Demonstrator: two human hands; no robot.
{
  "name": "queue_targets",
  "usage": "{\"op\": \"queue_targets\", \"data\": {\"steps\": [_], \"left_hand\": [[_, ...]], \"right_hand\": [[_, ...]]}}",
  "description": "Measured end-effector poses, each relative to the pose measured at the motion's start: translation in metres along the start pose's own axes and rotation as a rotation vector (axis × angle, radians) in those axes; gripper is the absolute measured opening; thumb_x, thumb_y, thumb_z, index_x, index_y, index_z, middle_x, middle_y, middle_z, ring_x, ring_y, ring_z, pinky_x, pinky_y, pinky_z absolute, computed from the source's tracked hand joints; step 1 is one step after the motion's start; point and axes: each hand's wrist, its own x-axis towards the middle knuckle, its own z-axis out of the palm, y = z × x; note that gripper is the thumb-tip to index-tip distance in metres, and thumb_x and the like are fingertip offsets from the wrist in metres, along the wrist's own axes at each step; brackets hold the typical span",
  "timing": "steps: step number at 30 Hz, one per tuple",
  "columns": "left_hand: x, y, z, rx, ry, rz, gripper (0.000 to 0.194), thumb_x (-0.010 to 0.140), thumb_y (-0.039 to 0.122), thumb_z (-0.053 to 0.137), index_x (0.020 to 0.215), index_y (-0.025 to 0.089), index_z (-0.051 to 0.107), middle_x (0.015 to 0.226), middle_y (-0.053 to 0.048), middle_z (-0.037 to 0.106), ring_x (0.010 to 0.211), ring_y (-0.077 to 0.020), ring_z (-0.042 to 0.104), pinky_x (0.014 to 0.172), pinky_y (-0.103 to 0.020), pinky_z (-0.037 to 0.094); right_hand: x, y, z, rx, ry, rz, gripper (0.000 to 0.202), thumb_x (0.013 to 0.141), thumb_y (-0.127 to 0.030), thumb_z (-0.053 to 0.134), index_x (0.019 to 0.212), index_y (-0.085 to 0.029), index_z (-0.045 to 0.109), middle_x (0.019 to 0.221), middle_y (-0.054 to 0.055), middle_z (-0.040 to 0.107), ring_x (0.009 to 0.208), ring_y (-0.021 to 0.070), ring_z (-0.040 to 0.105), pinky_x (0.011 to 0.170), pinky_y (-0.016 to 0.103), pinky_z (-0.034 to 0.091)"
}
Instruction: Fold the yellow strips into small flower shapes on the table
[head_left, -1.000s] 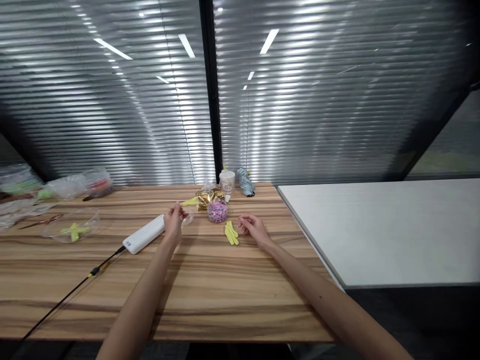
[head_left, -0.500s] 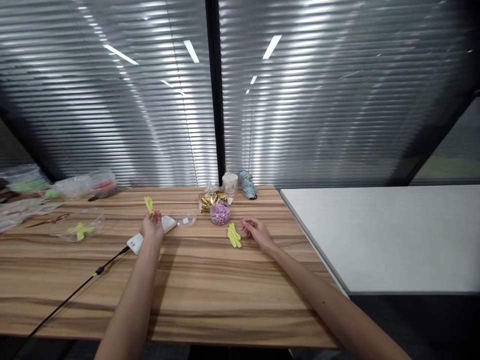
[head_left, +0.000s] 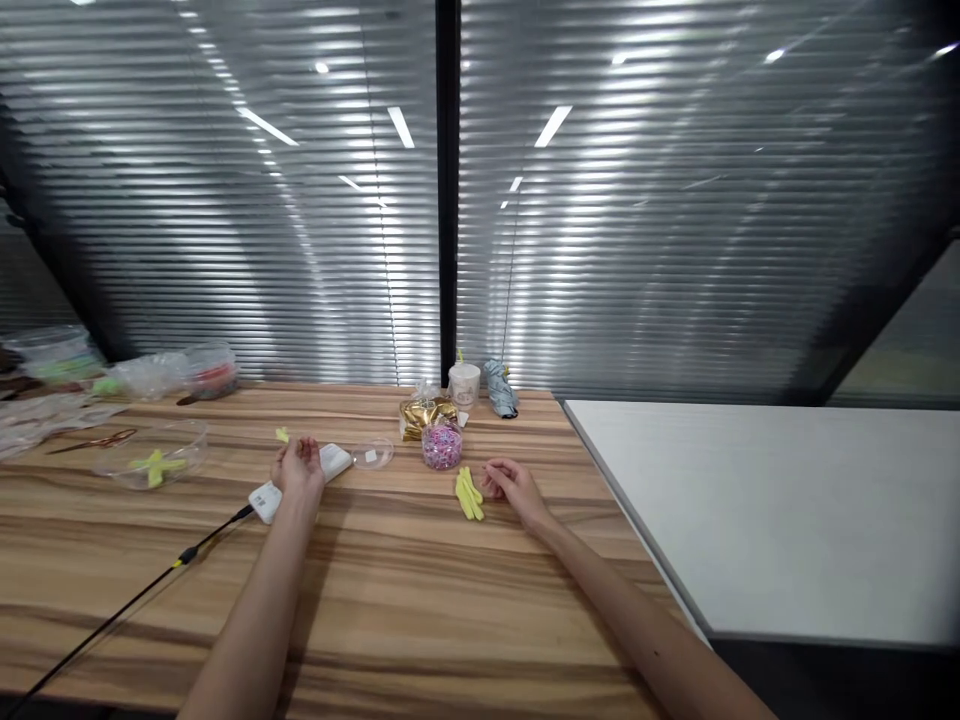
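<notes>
My left hand [head_left: 300, 466] is raised above a white power bank [head_left: 335, 461], its fingers closed on a yellow soft-looking strip [head_left: 282, 434]. Only the strip's tip shows past the fingertips; the rest is hidden. Beside a small pile of yellow strips [head_left: 469, 494], my right hand [head_left: 514, 486] rests near the tabletop with thumb and fingers pinched together. Whether anything lies in that pinch cannot be made out. Behind the pile stands a round clear tub of pink and purple bits [head_left: 442, 446].
A clear lid [head_left: 373, 453] lies left of the tub. Behind are a gold packet [head_left: 425, 414], a white cup [head_left: 464, 384] and a blue-grey wrapped bundle [head_left: 501, 390]. At left are scissors [head_left: 94, 442] and a clear bowl [head_left: 201, 452] holding a yellow cross shape. A black cable [head_left: 135, 597] crosses the table.
The yellow strip in my left hand stood up above the fingers; now it is tilted and mostly hidden behind them. My right hand stays by the pile. The view has shifted slightly.
</notes>
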Motion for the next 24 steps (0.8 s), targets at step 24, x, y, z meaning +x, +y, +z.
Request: {"op": "queue_targets", "data": {"steps": [24], "left_hand": [[0.027, -0.004, -0.005, 0.141, 0.052, 0.296, 0.02, 0.069, 0.007, 0.05, 0.067, 0.018, 0.034, 0.067, 0.004, 0.048, 0.053, -0.0028, 0.05, 0.058, -0.015, 0.047]], "right_hand": [[0.001, -0.005, 0.003, -0.041, -0.075, -0.018, 0.028, 0.069, -0.043, 0.057, 0.077, -0.016, 0.058, 0.064, 0.001, 0.06, 0.051, 0.0101, 0.051, 0.049, 0.021, 0.039]]}}
